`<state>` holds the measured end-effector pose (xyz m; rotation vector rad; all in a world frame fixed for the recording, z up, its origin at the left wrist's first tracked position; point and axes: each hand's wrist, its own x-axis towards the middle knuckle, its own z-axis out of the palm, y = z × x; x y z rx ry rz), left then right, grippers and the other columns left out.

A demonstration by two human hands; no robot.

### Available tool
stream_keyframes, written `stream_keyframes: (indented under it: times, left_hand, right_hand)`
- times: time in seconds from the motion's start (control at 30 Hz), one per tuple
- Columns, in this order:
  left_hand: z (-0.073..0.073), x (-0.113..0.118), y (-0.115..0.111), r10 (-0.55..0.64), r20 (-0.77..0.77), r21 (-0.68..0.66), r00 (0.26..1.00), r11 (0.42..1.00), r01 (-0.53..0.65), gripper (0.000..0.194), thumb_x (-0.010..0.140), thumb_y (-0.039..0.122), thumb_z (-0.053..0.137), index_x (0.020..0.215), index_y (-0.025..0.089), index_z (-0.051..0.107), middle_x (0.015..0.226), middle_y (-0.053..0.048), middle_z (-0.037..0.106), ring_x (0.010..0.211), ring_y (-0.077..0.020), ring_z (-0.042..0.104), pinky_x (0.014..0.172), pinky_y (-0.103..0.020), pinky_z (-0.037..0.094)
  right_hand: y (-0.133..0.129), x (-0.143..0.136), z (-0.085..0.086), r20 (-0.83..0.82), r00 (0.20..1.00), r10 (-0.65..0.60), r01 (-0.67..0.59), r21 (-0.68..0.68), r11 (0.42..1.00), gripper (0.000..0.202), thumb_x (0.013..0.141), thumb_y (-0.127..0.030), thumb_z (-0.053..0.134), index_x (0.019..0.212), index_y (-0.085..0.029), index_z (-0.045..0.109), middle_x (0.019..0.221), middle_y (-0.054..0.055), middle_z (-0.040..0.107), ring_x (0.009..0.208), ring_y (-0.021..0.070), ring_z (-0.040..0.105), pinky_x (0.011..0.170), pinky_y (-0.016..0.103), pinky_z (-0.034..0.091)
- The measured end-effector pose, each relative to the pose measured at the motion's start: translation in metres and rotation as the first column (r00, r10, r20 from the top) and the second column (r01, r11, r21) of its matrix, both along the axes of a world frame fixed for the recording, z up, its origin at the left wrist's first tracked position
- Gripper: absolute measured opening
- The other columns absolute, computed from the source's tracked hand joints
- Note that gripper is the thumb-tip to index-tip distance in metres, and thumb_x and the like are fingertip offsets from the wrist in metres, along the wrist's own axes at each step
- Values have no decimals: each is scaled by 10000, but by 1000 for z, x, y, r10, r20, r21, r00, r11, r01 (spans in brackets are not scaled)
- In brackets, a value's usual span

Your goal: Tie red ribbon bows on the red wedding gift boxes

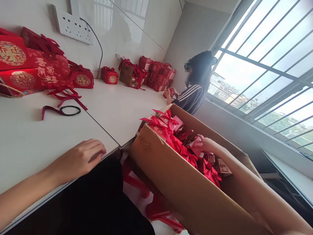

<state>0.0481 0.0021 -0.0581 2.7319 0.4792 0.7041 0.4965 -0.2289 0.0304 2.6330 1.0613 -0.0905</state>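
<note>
My left hand [85,156] rests on the white table by its front edge, fingers loosely bent and holding nothing. To the right, my right hand [207,144] reaches into a large cardboard box [176,178]. Its fingers are closed on a small red gift box [195,147], partly hidden by the hand and blurred. Around it lie several more red gift boxes with ribbon bows [182,148], heaped toward the far end of the cardboard box. A cream-and-red printed gift box [223,166] lies near my right wrist.
Stacked red gift boxes [160,76] and a small ribbon-filled carton [129,75] stand along the wall. Larger red boxes and bags [31,65] are at the left. A black loop with ribbon [70,111] lies on the table [110,107]. A co-worker [193,94] handles something red beyond the cardboard box.
</note>
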Motion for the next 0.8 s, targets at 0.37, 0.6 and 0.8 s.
stream_keyframes:
  times: [0.37,0.6,0.8]
  left_hand:
    - [1,0,-3,5,22,-2,1000,1000,-5,218,870,273,369,786,221,563,791,7,585,760,-145,544,726,-269,412]
    - [7,1,-6,17,-8,-49,1000,999,-17,243,870,280,352,794,202,569,817,-17,591,783,-162,539,753,-298,407]
    - [7,1,-7,21,4,-42,1000,999,-21,237,860,269,359,786,207,576,812,-14,593,771,-162,539,747,-296,403]
  right_hand:
    - [25,14,-22,-130,972,198,-194,44,980,596,849,-371,496,1396,-201,332,1054,57,678,906,217,653,756,259,487]
    - [32,11,-31,-59,991,122,-118,63,991,427,951,-279,296,1330,-123,416,1240,147,573,1123,243,560,910,292,418]
    - [15,8,2,-36,999,13,-13,-2,1000,375,879,-365,471,1151,-130,580,1046,151,667,1024,277,613,810,320,482]
